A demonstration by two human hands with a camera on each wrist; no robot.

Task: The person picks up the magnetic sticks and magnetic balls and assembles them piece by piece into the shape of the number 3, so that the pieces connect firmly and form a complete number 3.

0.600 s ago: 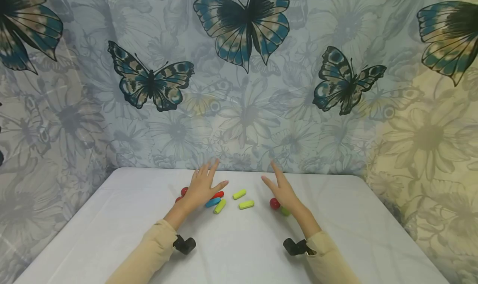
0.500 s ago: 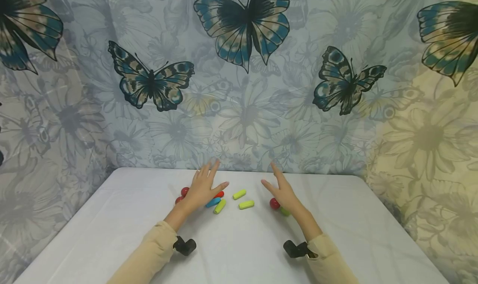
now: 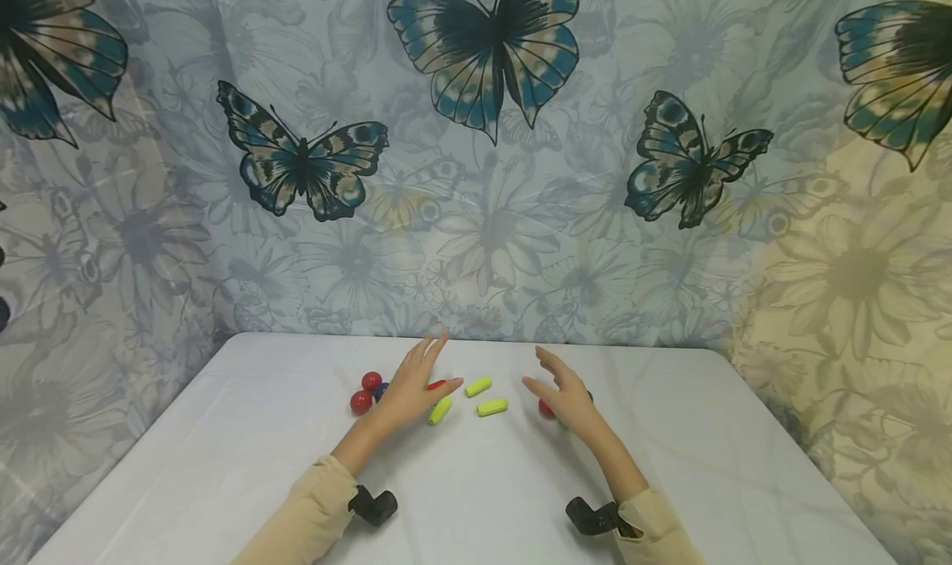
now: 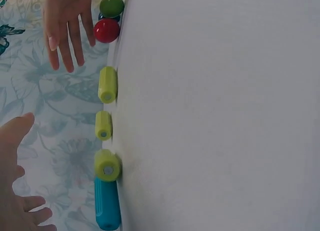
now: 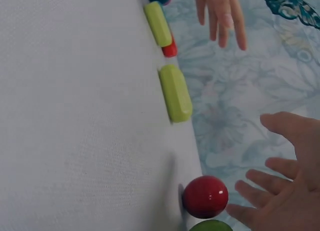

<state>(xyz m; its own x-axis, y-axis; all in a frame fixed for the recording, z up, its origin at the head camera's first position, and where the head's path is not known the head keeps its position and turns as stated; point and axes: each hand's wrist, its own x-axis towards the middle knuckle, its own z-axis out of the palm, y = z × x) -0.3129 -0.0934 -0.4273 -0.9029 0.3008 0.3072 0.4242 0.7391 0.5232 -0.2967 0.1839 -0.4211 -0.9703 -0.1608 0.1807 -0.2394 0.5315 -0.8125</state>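
My left hand (image 3: pixel 412 387) hovers with spread fingers above the left group of pieces, holding nothing. Under and beside it lie two red balls (image 3: pixel 360 402), a dark blue ball (image 3: pixel 380 391), a red rod (image 3: pixel 437 384) and a yellow-green rod (image 3: pixel 440 410). A blue rod (image 4: pixel 107 203) shows in the left wrist view; the hand hides it from the head view. Two more yellow-green rods (image 3: pixel 492 407) lie between the hands, with metal discs on their ends. My right hand (image 3: pixel 573 396), fingers relaxed, is over another red ball (image 3: pixel 546 409) and a green ball (image 4: pixel 111 6).
A white-covered table (image 3: pixel 476 499) carries all the pieces. Behind its far edge hangs a butterfly-and-flower cloth (image 3: pixel 491 243). Black cameras sit on both wrists, the left one (image 3: pixel 375 507) and the right one (image 3: pixel 591 517).
Both hands have drawn slightly back toward the person, the left also shifting right. The left-hand balls are now more exposed, while the blue rod has become covered. The pieces stay where they were.
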